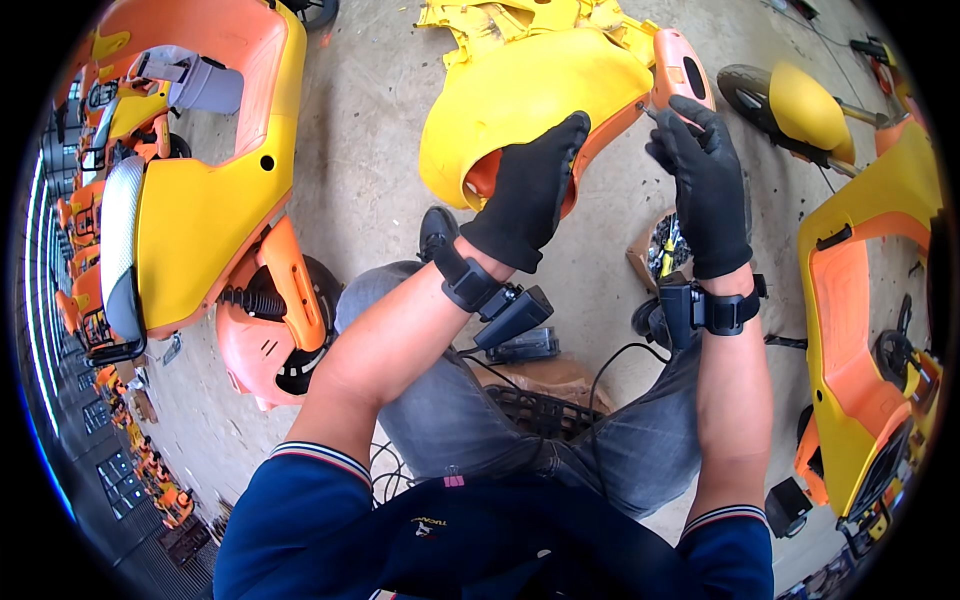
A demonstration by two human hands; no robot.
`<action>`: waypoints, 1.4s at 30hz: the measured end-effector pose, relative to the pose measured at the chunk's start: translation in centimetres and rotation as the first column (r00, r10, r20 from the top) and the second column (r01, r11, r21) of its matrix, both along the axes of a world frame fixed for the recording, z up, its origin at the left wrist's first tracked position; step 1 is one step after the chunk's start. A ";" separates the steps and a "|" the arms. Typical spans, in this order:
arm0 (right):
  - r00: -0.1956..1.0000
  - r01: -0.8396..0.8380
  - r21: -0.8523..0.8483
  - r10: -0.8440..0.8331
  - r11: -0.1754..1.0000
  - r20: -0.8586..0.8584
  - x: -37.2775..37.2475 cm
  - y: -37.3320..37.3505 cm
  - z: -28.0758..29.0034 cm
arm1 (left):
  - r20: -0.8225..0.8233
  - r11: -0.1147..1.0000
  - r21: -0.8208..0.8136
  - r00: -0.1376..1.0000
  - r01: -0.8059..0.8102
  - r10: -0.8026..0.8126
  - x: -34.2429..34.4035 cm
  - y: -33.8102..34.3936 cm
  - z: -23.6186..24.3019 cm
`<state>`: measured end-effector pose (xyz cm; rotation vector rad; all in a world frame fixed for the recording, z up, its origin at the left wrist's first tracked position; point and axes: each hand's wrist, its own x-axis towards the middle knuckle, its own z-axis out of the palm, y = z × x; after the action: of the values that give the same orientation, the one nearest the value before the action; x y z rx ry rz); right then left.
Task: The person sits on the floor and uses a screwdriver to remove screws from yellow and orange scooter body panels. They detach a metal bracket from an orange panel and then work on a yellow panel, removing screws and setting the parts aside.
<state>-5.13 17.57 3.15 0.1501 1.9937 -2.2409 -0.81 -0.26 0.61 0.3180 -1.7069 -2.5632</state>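
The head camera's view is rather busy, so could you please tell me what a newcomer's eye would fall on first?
Probably the large yellow cover at the top middle, with the black-gloved left hand at its lower edge. Just right of it, the black-gloved right hand is raised beside a pinkish-orange part. Yellow-and-orange vehicle bodies stand out at the left and right.

Left hand (532,190) slants rightward; right hand (712,190) raised, fingers (700,113) bent.

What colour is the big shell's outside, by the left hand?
The shell is yellow outside; see the head view.
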 end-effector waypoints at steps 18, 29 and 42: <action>0.992 -0.065 -0.077 0.073 0.995 0.103 -0.2 0.4 -0.9 | -0.262 0.819 -0.568 0.961 -0.085 -0.083 0.1 -0.8 -0.4; 0.983 -0.130 -0.015 0.131 0.991 0.128 -0.2 1.0 -0.5 | -0.326 0.600 -0.783 0.929 -0.161 -0.177 -0.1 -1.7 -1.1; 0.945 0.018 0.425 0.123 0.905 -0.302 0.2 -0.1 -0.7 | -0.397 0.731 -0.652 0.912 -0.201 -0.104 0.0 -1.3 -0.4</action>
<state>-4.94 17.47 2.44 -0.2454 2.6005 -1.8574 -0.86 -1.60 0.17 -0.2044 -2.2282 -1.5960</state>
